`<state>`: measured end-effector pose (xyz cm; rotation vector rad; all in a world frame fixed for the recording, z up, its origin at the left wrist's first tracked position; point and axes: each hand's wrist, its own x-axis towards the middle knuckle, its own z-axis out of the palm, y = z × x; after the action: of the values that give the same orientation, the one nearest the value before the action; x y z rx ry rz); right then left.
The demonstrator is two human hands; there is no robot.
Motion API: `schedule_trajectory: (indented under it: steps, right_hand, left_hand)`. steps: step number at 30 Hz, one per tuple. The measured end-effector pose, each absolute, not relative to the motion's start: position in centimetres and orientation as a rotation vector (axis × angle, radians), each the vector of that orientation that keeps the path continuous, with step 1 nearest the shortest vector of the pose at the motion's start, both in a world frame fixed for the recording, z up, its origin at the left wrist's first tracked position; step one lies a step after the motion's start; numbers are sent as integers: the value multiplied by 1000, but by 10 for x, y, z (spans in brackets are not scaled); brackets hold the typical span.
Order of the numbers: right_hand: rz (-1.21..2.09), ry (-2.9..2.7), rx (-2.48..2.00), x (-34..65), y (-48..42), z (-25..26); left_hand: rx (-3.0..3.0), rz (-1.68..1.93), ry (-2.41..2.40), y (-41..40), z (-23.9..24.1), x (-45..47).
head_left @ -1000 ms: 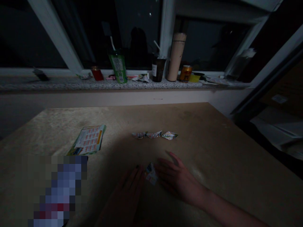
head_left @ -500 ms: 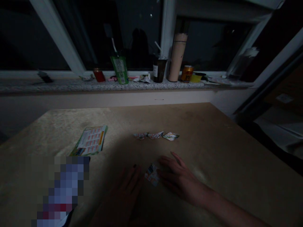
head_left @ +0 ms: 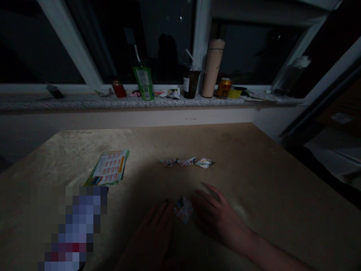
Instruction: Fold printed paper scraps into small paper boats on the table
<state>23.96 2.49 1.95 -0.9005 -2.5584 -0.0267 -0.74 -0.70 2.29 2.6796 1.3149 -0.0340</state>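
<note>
A small folded square of printed paper (head_left: 184,210) lies cornerwise on the table between my hands. My left hand (head_left: 155,229) rests on the table in dark shadow, its fingers stretched out and their tips at the paper's left corner. On the other side, my right hand (head_left: 217,216) has its fingers apart and slightly bent, beside the paper's right edge; whether a fingertip touches it is too dark to tell. Beyond the hands, three folded paper shapes like little boats stand in a row: a left one (head_left: 168,162), a middle one (head_left: 186,162) and a right one (head_left: 205,162).
A stack of printed sheets (head_left: 109,167) lies at the left, with a blurred-out phone-like object (head_left: 76,222) nearer me. On the windowsill (head_left: 169,102) stand a green cup (head_left: 144,82), a dark cup (head_left: 190,83), a pink flask (head_left: 213,69) and an orange can (head_left: 224,88).
My right hand has drawn slightly away from the paper to the right. My left hand's fingers have come up to the paper's left corner. The row of folded shapes stays put.
</note>
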Motion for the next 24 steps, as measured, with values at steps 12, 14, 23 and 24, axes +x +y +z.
schedule_trajectory:
  steps: [12,14,23,24]
  right_hand:
    - [144,-2508,-941,242,27,19]
    - [179,-2478,-961,242,28,21]
    - [299,-2457,-1006,241,27,26]
    - [317,-2453,-1013,241,27,27]
  left_hand:
    - [2708,117,1142,-5,22,11]
    - [2682,109,1133,-7,24,10]
    - [2638,182,1112,-6,20,9]
    - [2639,189,1113,-5,18,10]
